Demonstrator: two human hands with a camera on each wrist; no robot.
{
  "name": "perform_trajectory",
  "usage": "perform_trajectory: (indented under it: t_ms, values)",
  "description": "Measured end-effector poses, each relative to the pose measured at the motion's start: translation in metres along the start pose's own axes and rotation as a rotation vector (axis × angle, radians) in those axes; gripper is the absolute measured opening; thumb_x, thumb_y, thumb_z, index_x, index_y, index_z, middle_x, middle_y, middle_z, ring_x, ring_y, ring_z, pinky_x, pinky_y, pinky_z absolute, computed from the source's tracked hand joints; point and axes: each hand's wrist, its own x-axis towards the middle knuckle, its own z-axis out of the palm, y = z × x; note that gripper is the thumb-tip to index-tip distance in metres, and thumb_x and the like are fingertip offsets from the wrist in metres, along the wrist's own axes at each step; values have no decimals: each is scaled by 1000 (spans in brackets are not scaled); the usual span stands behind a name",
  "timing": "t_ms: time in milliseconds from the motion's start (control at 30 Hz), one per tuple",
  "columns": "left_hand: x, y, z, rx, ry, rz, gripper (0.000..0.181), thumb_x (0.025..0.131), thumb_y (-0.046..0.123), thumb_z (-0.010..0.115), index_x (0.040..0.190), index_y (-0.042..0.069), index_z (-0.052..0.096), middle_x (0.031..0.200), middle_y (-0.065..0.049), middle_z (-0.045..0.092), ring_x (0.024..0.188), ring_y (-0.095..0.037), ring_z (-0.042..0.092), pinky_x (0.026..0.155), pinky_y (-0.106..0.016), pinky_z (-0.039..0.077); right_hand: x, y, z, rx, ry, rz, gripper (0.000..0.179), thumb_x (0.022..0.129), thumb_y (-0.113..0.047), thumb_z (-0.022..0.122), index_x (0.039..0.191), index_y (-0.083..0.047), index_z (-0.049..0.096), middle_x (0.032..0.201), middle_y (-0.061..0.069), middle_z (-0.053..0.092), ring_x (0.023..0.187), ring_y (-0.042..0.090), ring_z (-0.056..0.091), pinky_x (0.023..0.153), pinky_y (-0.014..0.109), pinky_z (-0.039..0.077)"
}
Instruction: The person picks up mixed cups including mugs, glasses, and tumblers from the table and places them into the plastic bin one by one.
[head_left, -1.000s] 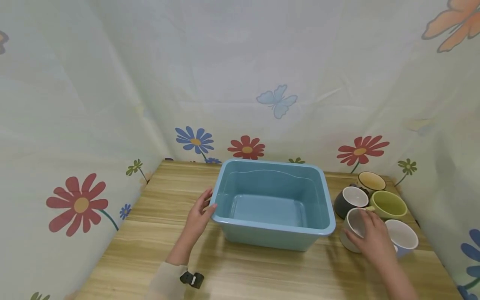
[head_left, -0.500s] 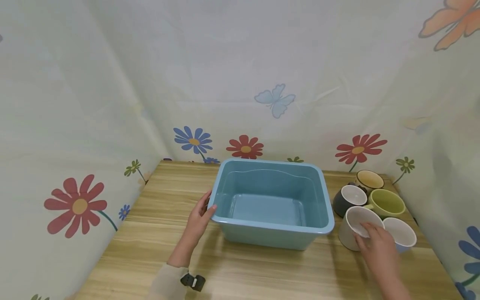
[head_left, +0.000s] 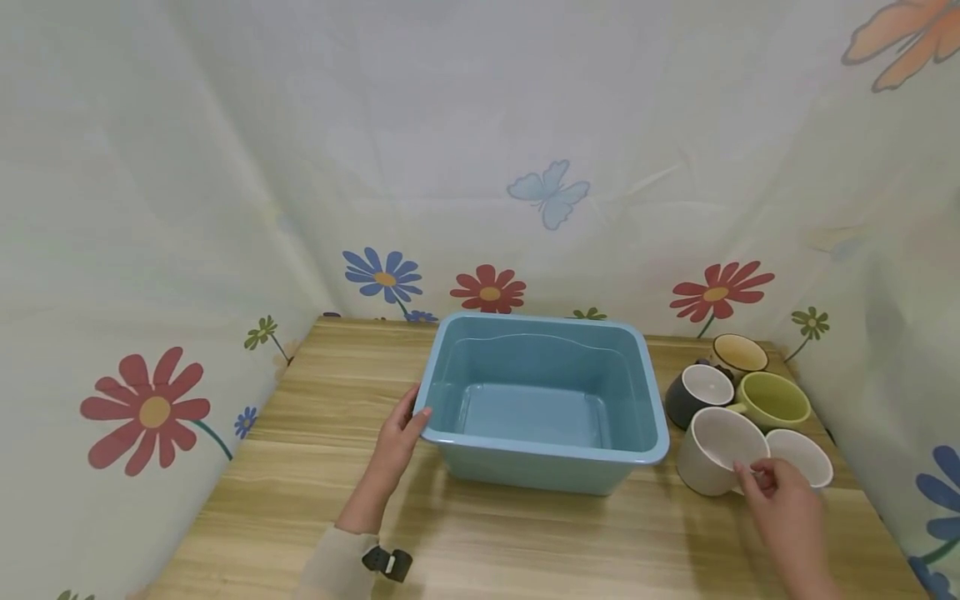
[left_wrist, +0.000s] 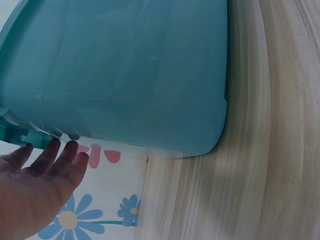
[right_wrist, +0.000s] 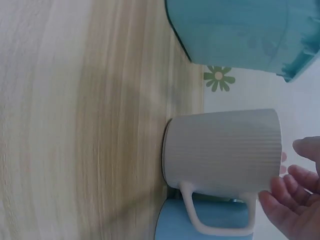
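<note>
A light blue plastic basin stands on the wooden table. My left hand holds its left rim, thumb over the edge; in the left wrist view the fingers lie along the outside, under the rim. My right hand is at the rim of a white mug, fingers loosely bent. In the right wrist view this ribbed mug stands upright; fingertips are right at the top of its handle, and the thumb stays apart from the rim.
Behind the white mug stand a dark grey mug, a green mug and a cream mug with a dark rim. A white-lined blue mug is partly hidden by my right hand. A flower-printed curtain surrounds the table.
My right hand has drawn back from over the white mug toward its right, near side. The mug's handle has turned from the far side toward me. The left hand stays on the basin.
</note>
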Motion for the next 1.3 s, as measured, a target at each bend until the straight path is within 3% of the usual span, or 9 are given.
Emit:
perform_trajectory:
  t_ms: [300,467,667,800,900,1000,1100,1167,1300]
  values:
    - [0,2,2,-2,-7,0,59,104,17,49,156,-6,34,159,-31,40,144,-43,44,117,-52,40,5,7,-12,33,-211,208,34,101,-27,60,97,7,65,76,9,69,63,-6,47,60,19,39]
    - [0,2,3,-9,4,4,58,104,16,49,155,-7,35,157,-32,42,140,-42,47,112,-42,45,15,22,-12,361,-519,400,44,109,-33,41,100,4,63,72,-13,69,66,-1,64,66,21,57]
    - [0,0,4,-32,-5,-2,57,104,15,49,153,-9,36,154,-33,44,136,-40,50,100,-23,49,13,36,-11,634,-645,541,32,110,-29,37,107,-10,63,84,-22,72,79,-2,71,76,26,62]
    - [0,-1,4,-25,2,-5,56,104,15,49,153,-8,37,153,-33,46,134,-37,52,98,-20,48,10,35,-18,489,-595,470,48,109,-30,43,129,12,56,91,-20,72,79,-8,65,76,23,60]
    - [0,-2,4,-15,10,-12,56,104,16,49,153,-8,37,153,-32,46,134,-36,52,98,-21,48,10,31,-24,306,-483,355,59,107,-29,50,139,20,44,97,4,78,73,-13,58,69,19,57]
    - [-1,-2,3,-13,8,-17,57,103,16,49,154,-7,37,154,-32,46,135,-37,51,99,-21,48,13,27,-28,177,-361,222,52,104,-23,56,132,20,51,111,33,72,72,-22,49,64,11,50]
    - [-1,-3,2,-12,5,-24,57,104,16,49,154,-7,36,155,-31,45,136,-37,50,101,-23,48,23,25,-31,93,-281,84,44,100,-16,61,126,19,57,114,41,66,73,-27,41,61,3,41]
    - [0,-3,2,-6,10,-23,57,104,16,49,154,-7,37,154,-31,45,136,-37,50,102,-23,47,35,24,-31,36,-263,11,43,97,-13,64,124,19,58,112,41,67,72,-18,55,61,4,40]
    - [0,-2,2,-11,14,-13,56,104,15,49,153,-8,37,152,-33,47,133,-35,52,97,-18,47,62,22,-33,-68,-335,-64,43,97,-13,63,123,20,58,110,41,68,86,37,76,68,29,56]
